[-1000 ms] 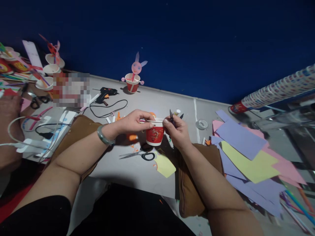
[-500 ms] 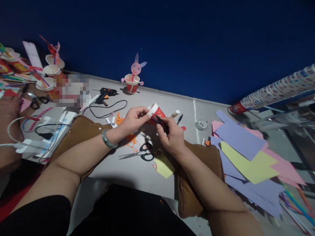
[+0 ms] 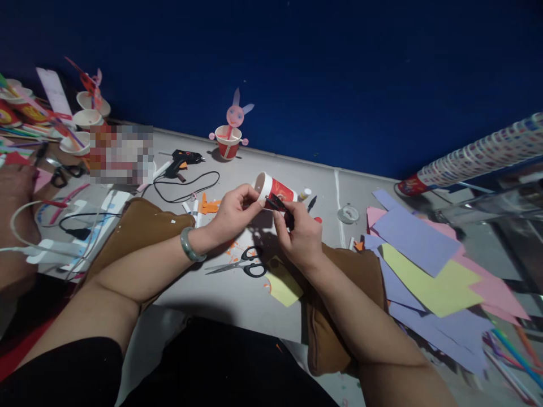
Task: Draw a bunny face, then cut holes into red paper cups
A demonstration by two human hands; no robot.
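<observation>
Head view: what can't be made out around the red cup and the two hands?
- Black tool in the right hand: too small and dark to identify, and the fingers cover its handle.
- Red cup: the left hand hides part of its rim; where the tool tip meets it is unclear.
- Pixelated patch: blurred, contents unreadable.
- Paper sheets: cut off at the right edge.

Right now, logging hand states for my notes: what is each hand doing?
Left hand: closed on the rim of the tilted red paper cup.
Right hand: closed on small black snips at the cup.
</observation>
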